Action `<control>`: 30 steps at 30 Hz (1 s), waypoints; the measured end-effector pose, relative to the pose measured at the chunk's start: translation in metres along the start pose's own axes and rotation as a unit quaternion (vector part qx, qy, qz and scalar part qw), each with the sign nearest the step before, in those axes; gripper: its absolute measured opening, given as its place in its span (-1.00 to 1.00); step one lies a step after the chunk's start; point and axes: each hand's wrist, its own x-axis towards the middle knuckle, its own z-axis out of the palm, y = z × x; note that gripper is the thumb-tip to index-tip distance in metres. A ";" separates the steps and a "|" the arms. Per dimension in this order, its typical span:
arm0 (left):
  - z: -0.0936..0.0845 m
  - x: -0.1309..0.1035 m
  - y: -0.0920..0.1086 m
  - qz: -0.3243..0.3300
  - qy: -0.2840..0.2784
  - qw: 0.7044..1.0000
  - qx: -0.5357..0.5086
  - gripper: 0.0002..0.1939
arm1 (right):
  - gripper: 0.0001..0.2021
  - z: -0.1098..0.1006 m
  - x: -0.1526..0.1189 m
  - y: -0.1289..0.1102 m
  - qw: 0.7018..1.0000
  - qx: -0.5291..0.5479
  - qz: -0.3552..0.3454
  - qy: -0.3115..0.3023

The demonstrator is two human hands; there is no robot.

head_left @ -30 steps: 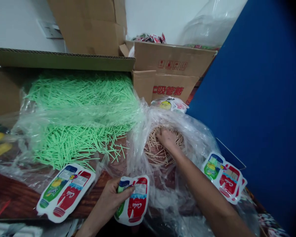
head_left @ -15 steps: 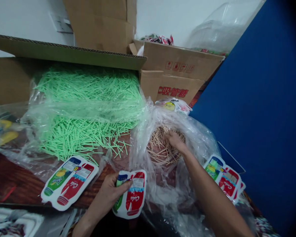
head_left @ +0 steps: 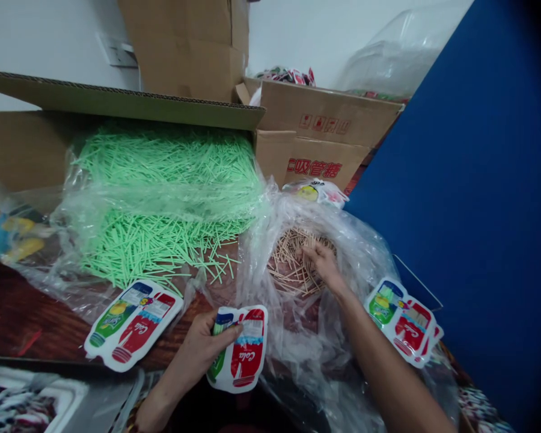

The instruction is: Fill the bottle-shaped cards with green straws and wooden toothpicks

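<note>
My left hand point(head_left: 202, 343) is closed on a bottle-shaped candy packet point(head_left: 249, 349) with a green bottle and a red Cola bottle printed on it, the thumb lying across its front. Thin brown sticks point(head_left: 291, 264) lie loose inside an opened clear plastic bag point(head_left: 360, 234). Among them my right hand point(head_left: 321, 260) has its fingertips pinched together on the sticks; how many it grips is hidden. A heap of thin green sticks point(head_left: 162, 162) spills from a clear bag at the left. Below that heap lies another flat packet point(head_left: 133, 325) of the same print.
More such packets point(head_left: 403, 322) are stacked at the right, beside a blue panel point(head_left: 455, 180). Cardboard boxes point(head_left: 324, 129) stand along the back wall. A white tray point(head_left: 72, 394) with dark red and white pieces sits at the lower left.
The view has shifted slightly. My right hand stays in the brown sticks, its fingers drawn a little closer together. My left hand still holds the packet.
</note>
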 end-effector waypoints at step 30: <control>0.007 -0.010 -0.002 0.015 0.000 1.000 0.003 -0.74 | -0.77 0.040 -0.070 0.002 0.994 0.072 -0.057 -0.063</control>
